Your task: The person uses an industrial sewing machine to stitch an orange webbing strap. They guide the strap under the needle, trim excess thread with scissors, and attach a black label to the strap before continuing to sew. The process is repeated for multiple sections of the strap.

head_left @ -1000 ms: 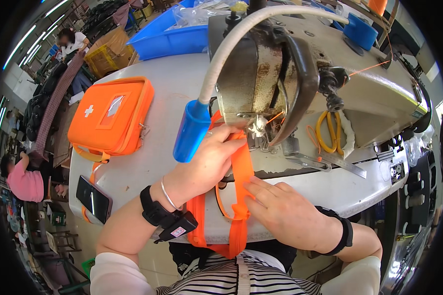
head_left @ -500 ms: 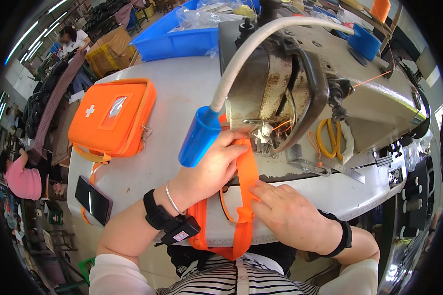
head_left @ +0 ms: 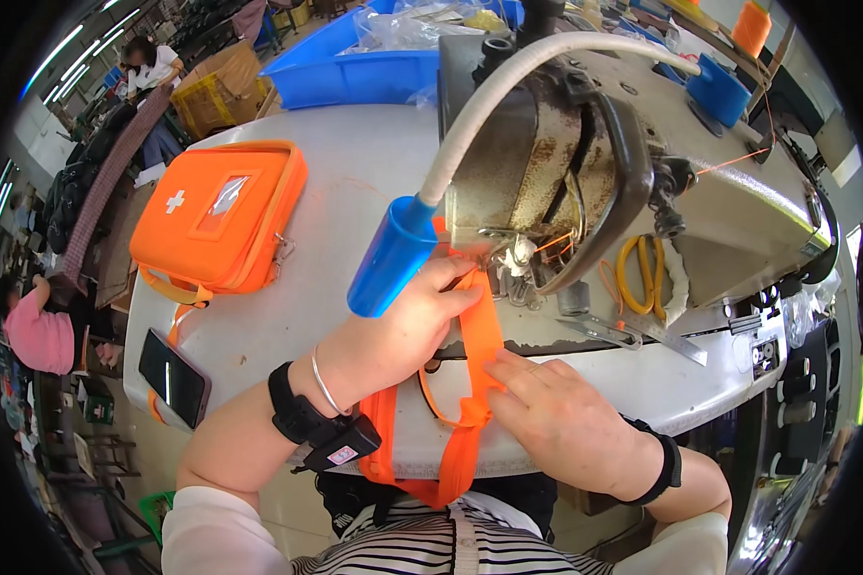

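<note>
An orange fabric strip (head_left: 479,331) runs from beneath the sewing machine's head (head_left: 537,153) toward me and loops over the table's front edge. My left hand (head_left: 398,321) is closed on its upper end, close to the needle area, with thumb and forefinger pressed together. Lower down, my right hand (head_left: 571,422) pinches the strip's right edge, thumb hidden beneath the fingers. The needle itself is hard to make out behind the machine's parts. A blue lamp head (head_left: 393,257) on a bent white tube hangs just over my left hand.
An orange first-aid case (head_left: 211,216) with a white cross lies at left, a phone (head_left: 174,379) below it. Yellow-handled scissors (head_left: 641,278) and a metal ruler (head_left: 676,340) lie right of the needle area. Behind stands a blue bin (head_left: 345,81). Other people sit far left.
The whole view has shifted slightly. Both hands keep nearly the same place on the strip, and the strip shows little movement.
</note>
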Demonstrator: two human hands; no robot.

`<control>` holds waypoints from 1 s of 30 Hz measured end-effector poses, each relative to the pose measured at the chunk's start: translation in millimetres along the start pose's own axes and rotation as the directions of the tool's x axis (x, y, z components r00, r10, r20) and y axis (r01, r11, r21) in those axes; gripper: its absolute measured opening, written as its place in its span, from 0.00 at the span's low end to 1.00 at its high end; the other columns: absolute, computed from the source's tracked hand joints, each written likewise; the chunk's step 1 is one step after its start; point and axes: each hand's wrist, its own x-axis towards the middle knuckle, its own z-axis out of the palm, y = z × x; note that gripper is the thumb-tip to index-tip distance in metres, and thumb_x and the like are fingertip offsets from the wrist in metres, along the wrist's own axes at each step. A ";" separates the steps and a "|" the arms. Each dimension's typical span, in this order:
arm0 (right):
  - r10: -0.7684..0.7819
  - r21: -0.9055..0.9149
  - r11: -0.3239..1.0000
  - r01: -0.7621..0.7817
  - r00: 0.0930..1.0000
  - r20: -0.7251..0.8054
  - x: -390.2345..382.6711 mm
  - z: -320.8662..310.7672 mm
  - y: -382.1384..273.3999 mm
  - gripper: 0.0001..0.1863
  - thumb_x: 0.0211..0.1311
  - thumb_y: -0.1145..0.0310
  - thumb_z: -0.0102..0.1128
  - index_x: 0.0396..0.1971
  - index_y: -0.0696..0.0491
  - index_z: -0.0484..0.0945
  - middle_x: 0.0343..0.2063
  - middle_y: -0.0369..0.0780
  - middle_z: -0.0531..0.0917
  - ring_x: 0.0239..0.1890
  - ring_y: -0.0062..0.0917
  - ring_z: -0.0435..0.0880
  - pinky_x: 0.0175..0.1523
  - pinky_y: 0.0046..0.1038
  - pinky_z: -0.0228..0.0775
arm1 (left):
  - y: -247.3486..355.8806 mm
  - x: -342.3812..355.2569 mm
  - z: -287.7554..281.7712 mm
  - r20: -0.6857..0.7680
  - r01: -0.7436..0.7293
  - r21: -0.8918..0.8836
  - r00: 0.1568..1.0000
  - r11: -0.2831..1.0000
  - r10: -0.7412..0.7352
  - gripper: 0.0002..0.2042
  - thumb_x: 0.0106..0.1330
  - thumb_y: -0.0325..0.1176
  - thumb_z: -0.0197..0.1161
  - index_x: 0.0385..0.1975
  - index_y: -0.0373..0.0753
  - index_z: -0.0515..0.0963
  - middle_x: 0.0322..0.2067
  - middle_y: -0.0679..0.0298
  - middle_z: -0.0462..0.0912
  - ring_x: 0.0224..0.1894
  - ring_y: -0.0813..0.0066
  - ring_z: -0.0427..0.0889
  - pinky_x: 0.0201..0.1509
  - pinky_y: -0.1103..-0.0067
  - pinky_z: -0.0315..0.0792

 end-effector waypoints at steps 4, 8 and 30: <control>0.005 -0.008 1.000 -0.005 1.000 0.015 0.4 0.1 -2.5 0.10 0.54 0.72 0.54 0.35 0.61 0.76 0.49 0.51 0.77 0.56 0.39 0.77 0.53 0.33 0.70 | -1.5 -0.2 1.6 0.004 0.010 -0.018 1.000 1.000 -0.010 0.21 0.48 0.13 0.57 0.44 0.36 0.79 0.48 0.58 0.78 0.53 0.54 0.75 0.57 0.66 0.70; -0.001 -0.004 1.000 0.001 1.000 -0.004 1.3 2.2 -4.4 0.12 0.54 0.72 0.54 0.37 0.62 0.76 0.51 0.52 0.77 0.57 0.40 0.76 0.54 0.33 0.70 | -8.2 -1.7 3.1 0.015 0.025 -0.069 1.000 0.997 -0.024 0.23 0.47 0.12 0.55 0.45 0.37 0.79 0.51 0.58 0.76 0.56 0.53 0.73 0.59 0.66 0.68; -0.047 -0.210 0.978 0.019 0.990 -0.130 2.3 18.2 -37.0 0.15 0.48 0.69 0.59 0.37 0.58 0.76 0.33 0.40 0.75 0.37 0.29 0.78 0.37 0.24 0.71 | -2.5 0.8 -14.9 0.035 -0.050 -0.026 0.998 0.998 0.051 0.15 0.44 0.17 0.61 0.32 0.40 0.84 0.35 0.62 0.77 0.44 0.62 0.74 0.49 0.71 0.66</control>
